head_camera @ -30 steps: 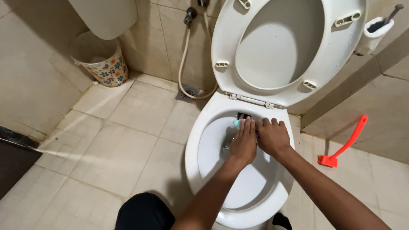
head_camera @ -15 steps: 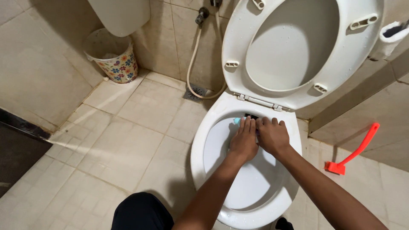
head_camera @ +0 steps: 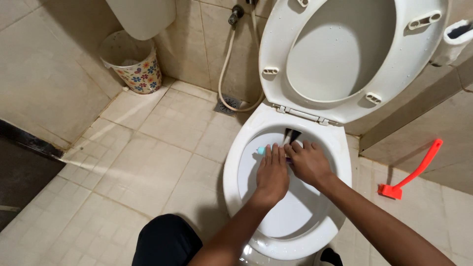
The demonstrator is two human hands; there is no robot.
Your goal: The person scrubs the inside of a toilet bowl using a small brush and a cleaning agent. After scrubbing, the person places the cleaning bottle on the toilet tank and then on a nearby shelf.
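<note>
Head view: we keep both hands in the toilet bowl (head_camera: 231, 172) as before, left hand (head_camera: 272, 173) flat over a teal-tipped object (head_camera: 260, 150), right hand (head_camera: 308, 162) grip unclear, only the camera shifted.

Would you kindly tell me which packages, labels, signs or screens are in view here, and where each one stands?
None show: no package, label, sign or screen.
Only decorated thing: waste bin, far left corner, round, pale with a multicoloured flower pattern.
Small turquoise object at the left hand's fingertips inside the toilet bowl: too hidden to identify.
</note>
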